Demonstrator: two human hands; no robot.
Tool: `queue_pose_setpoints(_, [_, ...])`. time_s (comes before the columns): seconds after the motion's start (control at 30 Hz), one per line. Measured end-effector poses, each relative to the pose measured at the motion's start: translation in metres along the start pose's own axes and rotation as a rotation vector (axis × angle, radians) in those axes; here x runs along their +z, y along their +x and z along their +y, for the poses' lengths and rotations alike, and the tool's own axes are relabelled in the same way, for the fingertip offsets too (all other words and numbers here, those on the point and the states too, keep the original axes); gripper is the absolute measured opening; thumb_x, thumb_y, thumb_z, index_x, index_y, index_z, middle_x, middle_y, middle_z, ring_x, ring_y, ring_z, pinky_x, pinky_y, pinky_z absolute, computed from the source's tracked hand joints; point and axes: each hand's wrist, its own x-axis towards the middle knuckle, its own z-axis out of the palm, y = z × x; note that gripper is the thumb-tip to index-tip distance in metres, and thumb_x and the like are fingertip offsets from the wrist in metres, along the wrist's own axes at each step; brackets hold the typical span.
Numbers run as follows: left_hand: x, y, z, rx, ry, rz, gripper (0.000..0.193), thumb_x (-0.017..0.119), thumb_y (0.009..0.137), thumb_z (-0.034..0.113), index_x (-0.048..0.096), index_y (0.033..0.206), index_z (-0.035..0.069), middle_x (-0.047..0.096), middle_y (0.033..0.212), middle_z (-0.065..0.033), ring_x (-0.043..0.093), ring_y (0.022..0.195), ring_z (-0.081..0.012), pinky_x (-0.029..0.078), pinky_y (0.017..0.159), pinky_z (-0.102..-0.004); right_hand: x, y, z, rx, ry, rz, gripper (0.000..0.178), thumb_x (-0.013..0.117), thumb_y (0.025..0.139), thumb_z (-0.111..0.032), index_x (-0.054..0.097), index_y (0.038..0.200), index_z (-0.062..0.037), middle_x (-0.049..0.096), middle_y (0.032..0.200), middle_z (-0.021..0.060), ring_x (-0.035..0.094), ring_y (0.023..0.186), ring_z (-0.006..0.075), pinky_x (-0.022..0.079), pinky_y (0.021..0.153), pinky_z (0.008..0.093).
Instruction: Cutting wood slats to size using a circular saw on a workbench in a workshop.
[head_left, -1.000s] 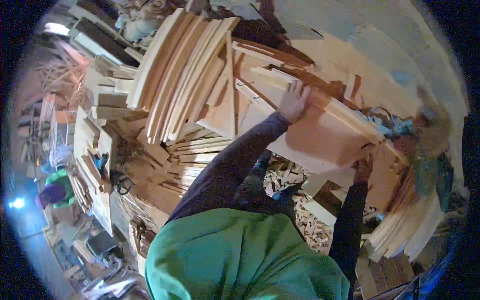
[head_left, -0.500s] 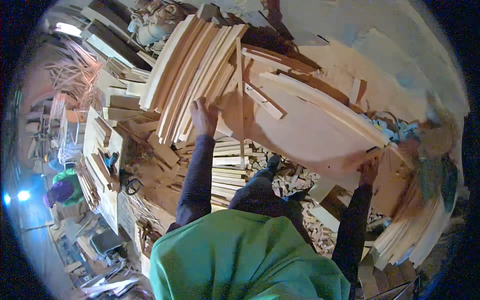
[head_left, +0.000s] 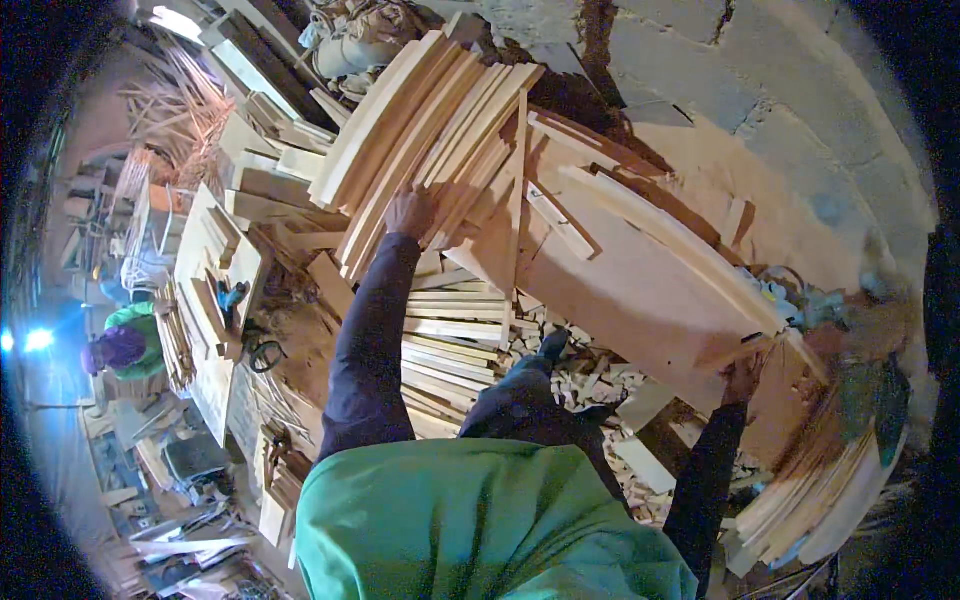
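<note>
My left hand (head_left: 412, 212) reaches to the stack of long pale wooden strips (head_left: 395, 130) at the far left of the table. Its fingers curl over a strip on the near side of the stack. My right hand (head_left: 742, 380) is low at the right end of the brown tabletop (head_left: 620, 270), beside a short wooden piece (head_left: 745, 350). Shadow hides its fingers, so I cannot make out their grip. A long strip (head_left: 680, 235) lies along the table's far edge. Between my hands rest a short block with dark marks (head_left: 562, 220) and a narrow upright-looking strip (head_left: 518, 190).
Below the table are a row of strips (head_left: 455, 330) and a heap of wooden offcuts (head_left: 585, 375) around my feet. More boards (head_left: 815, 500) stand at the lower right. At left, a person in green (head_left: 135, 345) is near a board-topped bench (head_left: 215, 400). A block wall rises at the far right.
The view has shifted, so the table sits farther right and lower. My left hand has moved farther onto the strip stack, with its fingers now over a strip. My right hand stays at the table's right end.
</note>
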Motion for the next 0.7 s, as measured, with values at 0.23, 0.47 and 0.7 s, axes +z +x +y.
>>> queue_pose_setpoints(0.23, [-0.017,-0.005,-0.007,0.557,-1.084,-0.368,0.033,0.043,0.095,0.021,0.058,0.112,-0.004,0.064,0.097,-0.0112,0.063,0.083,-0.0217,0.053,0.077,-0.0362,-0.068,0.025,0.059,-0.223,-0.737,-0.204,0.039,0.052,0.092,-0.016,0.045,0.131,-0.0148,0.034,0.144,0.0169,0.030,0.135,0.0329,0.026,0.112,0.0404])
queue_pose_setpoints(0.47, [-0.013,-0.049,-0.005,-0.164,-1.550,-0.528,0.034,0.045,0.095,0.021,0.056,0.110,-0.008,0.064,0.097,-0.0147,0.064,0.082,-0.0240,0.054,0.072,-0.0318,-0.076,0.068,0.087,-0.516,-0.437,-0.150,0.070,0.061,0.088,-0.022,0.024,0.146,-0.0158,0.056,0.116,0.0092,0.058,0.071,0.0137,0.048,0.051,0.0237])
queue_pose_setpoints(0.7, [-0.026,-0.074,0.007,-0.184,-1.718,-0.688,0.043,0.034,0.099,0.026,0.050,0.119,-0.009,0.063,0.107,-0.0167,0.062,0.092,-0.0224,0.049,0.085,-0.0323,0.045,-0.004,-0.042,0.116,0.125,-0.065,0.029,0.056,0.088,-0.023,0.057,0.115,-0.0135,0.061,0.105,0.0078,0.056,0.095,0.0239,0.054,0.072,0.0393])
